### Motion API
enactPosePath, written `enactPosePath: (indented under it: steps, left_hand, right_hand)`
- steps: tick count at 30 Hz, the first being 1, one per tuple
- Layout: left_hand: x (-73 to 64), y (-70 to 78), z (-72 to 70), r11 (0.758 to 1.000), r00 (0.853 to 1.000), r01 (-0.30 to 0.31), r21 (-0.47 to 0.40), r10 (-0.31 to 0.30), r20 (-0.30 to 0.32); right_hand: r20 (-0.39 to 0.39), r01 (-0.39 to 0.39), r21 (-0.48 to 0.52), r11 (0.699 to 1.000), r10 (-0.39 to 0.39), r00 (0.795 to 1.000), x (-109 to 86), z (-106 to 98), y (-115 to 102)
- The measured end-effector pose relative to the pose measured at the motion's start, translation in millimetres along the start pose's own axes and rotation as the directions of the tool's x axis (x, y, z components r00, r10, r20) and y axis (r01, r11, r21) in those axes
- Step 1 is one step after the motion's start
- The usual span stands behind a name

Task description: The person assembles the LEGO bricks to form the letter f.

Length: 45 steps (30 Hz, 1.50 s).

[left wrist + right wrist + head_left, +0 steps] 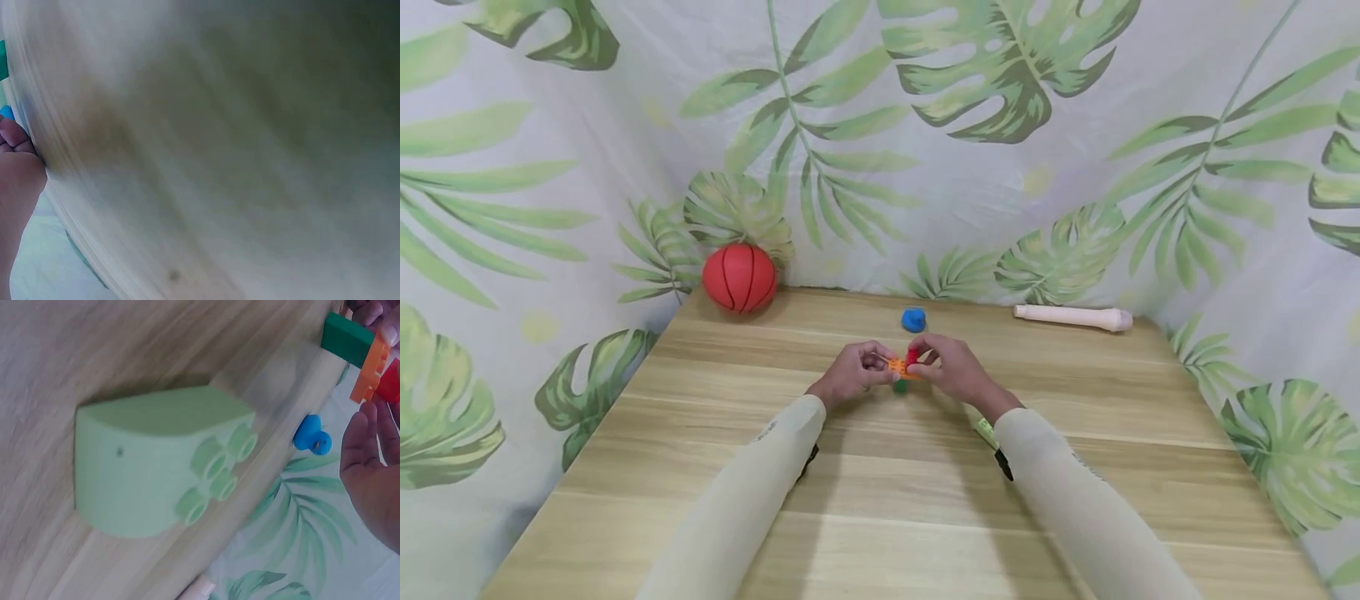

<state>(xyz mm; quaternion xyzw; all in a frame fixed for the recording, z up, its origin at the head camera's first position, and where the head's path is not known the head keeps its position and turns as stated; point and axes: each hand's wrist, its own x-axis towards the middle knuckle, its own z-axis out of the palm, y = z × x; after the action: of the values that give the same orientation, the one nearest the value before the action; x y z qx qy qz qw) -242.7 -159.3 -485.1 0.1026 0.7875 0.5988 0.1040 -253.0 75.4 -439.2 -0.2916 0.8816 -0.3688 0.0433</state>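
Observation:
Both hands meet over the middle of the wooden table. My left hand (855, 368) pinches the left end of an orange studded building brick (896, 366). A red brick (912, 357) is held between the thumb and fingers of my right hand (951, 368), right at the orange brick's studs. Joined below the orange brick is a dark green brick (347, 339), as the right wrist view shows. A pale green curved brick (137, 465) lies near my right wrist, partly behind the sleeve in the head view. The left wrist view catches little besides blurred tabletop.
Behind the hands sits a small blue piece (913, 320). A red ball (740, 278) with black lines stands at the back left corner. Toward the back right lies a pale pink microphone-shaped stick (1072, 317). A leaf-patterned curtain (955, 192) borders the table (880, 533).

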Motion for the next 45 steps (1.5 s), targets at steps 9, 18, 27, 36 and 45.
enactPosePath:
  steps: [9, 18, 27, 36, 45]
  left_hand:
    - [-0.2, -0.4, 1.4, 1.0, 1.0, -0.007, 0.012, 0.007, -0.005]
    - [1.7, -0.9, 1.0, 0.999, 1.0, -0.027, 0.021, 0.027, 0.007]
    - [2.1, -0.2, 2.1, 1.0, 1.0, -0.004, 0.016, 0.004, -0.004]
    - [-0.7, 0.4, 0.7, 1.0, 1.0, 0.009, 0.012, -0.009, -0.013]
    - [-0.5, 1.8, 1.3, 1.0, 1.0, -0.007, 0.024, 0.007, -0.001]
  right_hand:
    - [-0.014, 0.055, -0.041, 0.998, -0.055, 0.998, 3.3, 9.2, -5.7]
    - [-0.041, 0.059, -0.059, 0.996, -0.062, 0.997, 5.0, 13.9, -9.4]
    - [-0.08, -0.007, 0.012, 1.0, 0.008, 0.997, 2.9, 19.1, -9.0]
    - [-0.109, -0.052, 0.051, 0.997, 0.057, 0.992, 4.6, 25.9, -10.1]
    - [-0.126, -0.059, 0.079, 0.995, 0.069, 0.99, 0.4, 27.6, -9.2]
